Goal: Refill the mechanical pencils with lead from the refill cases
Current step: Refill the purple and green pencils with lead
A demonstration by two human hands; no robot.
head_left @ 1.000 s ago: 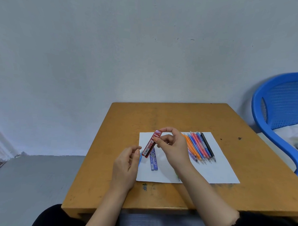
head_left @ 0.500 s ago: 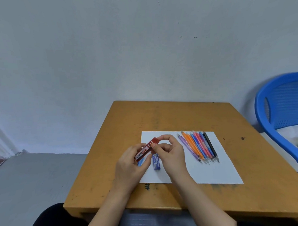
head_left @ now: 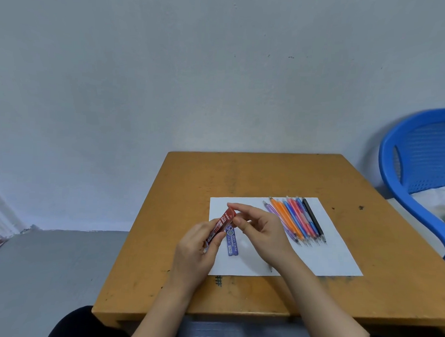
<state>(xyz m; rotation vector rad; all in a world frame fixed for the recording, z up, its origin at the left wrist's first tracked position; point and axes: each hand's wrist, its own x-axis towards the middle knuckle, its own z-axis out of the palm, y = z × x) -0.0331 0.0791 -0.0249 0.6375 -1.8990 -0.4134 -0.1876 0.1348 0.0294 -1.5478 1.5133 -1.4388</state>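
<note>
My left hand (head_left: pixel 197 250) grips the lower part of a red lead refill case (head_left: pixel 220 225), held tilted above the paper. My right hand (head_left: pixel 259 229) pinches the top end of that same case with thumb and forefinger. A blue lead refill case (head_left: pixel 232 241) lies flat on the white paper (head_left: pixel 326 257) just below the red one. Several mechanical pencils (head_left: pixel 296 221) in purple, orange, blue, pink and black lie side by side on the paper to the right of my hands, tips toward me.
The paper lies on a small wooden table (head_left: pixel 266 175) against a grey wall. A blue plastic chair (head_left: pixel 418 160) stands at the right, close to the table's corner. Grey floor shows at the left.
My left hand rose and took hold of the red case's lower part; both hands now hold it. The case moved a little left and lower.
</note>
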